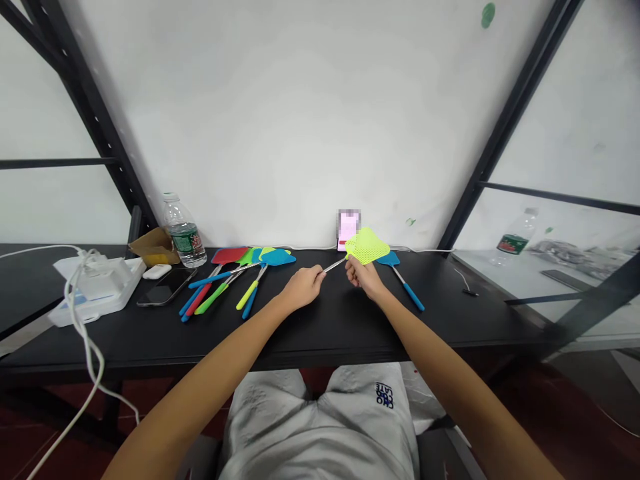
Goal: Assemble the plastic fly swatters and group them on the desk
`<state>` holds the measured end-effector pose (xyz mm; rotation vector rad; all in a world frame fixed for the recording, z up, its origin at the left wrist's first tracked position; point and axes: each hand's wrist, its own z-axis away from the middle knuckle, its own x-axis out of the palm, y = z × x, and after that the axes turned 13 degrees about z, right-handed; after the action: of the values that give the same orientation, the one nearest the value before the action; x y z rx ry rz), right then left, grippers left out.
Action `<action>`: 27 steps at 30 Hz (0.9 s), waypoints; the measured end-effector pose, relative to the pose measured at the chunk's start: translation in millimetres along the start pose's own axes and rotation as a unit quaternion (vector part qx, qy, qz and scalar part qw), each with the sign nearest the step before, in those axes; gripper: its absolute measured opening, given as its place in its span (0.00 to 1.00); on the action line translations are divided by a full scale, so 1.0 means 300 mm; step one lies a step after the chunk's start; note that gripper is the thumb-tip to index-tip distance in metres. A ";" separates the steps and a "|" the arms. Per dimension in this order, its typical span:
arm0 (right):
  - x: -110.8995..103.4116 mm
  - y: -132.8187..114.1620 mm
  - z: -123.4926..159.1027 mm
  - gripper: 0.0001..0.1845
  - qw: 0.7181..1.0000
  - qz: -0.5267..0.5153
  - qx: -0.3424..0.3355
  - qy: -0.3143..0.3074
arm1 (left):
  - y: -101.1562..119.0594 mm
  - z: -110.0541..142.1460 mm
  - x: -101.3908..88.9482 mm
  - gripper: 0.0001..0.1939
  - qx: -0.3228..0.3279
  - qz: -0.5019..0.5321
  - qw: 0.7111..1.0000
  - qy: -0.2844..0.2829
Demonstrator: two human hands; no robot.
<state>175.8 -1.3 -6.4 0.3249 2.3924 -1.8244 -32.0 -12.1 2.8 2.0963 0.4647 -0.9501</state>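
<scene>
Between my two hands is a yellow-green fly swatter [369,247], raised a little over the black table. My left hand [303,285] is closed round its handle end, which the fingers hide. My right hand [365,277] pinches the metal rod just below the perforated head. To the right of that hand lies a blue fly swatter [404,283], its head partly behind the yellow-green one. A bunch of several fly swatters lies left of my left hand, among them a red one [229,255], a green one [213,298] and a blue one [279,257] on top.
On the black table [320,340], a phone [349,227] leans against the wall. At left stand a water bottle [185,233], a cardboard box [156,247], a dark phone [167,288], a white case [157,272] and a power strip [100,293] with loose cables. Black metal posts flank the table.
</scene>
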 end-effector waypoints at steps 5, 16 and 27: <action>0.033 0.018 -0.016 0.23 0.995 -0.066 -0.005 0.068 | 0.003 0.005 0.019 0.12 0.022 0.018 0.999 -0.029; -0.031 0.006 -0.031 0.21 0.987 -0.108 0.090 0.080 | 0.003 0.005 0.004 0.14 0.000 -0.024 0.999 -0.033; 0.004 0.014 -0.019 0.24 0.995 -0.093 0.022 -0.004 | 0.013 -0.007 0.005 0.16 -0.010 -0.006 0.999 -0.030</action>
<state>175.9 5.4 -9.1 0.1015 2.4536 -1.9506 -27.8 -12.9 4.5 2.0434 0.4542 -1.0087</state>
